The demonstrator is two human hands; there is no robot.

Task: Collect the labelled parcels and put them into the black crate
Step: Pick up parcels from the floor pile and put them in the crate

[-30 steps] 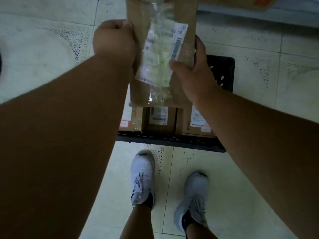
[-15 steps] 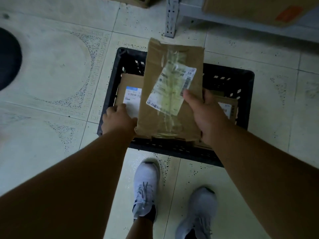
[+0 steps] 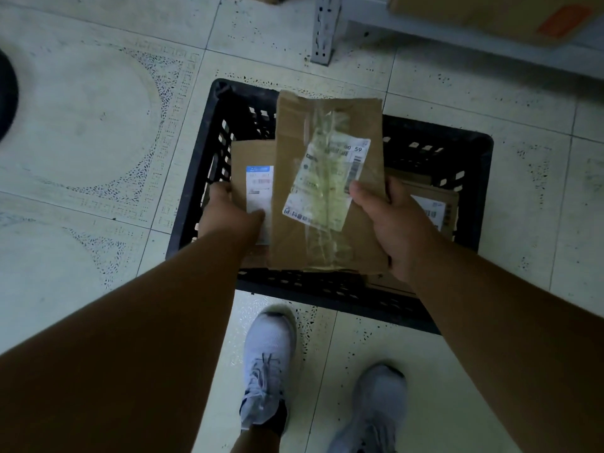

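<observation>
The black crate [image 3: 483,165] stands on the tiled floor in front of my feet. Over its middle I hold a flat brown taped parcel [image 3: 295,125] with a white label marked 59; my right hand [image 3: 398,230] grips its right edge, thumb on top. My left hand [image 3: 222,217] is lower, inside the crate's left side, closed on the left edge of a brown parcel with a blue-topped label [image 3: 251,155] that lies there. Another labelled parcel [image 3: 438,204] rests in the crate's right side, partly hidden by my right hand.
A grey metal shelf post [image 3: 322,31] stands just beyond the crate, with a cardboard box [image 3: 490,14] on the low shelf at top right. A dark round object [image 3: 6,96] sits at the left edge. My two white shoes [image 3: 268,364] are close to the crate's near wall.
The taped parcel has come down from up in front of me to just above the crate. My left hand has left it and moved onto the blue-labelled parcel in the crate.
</observation>
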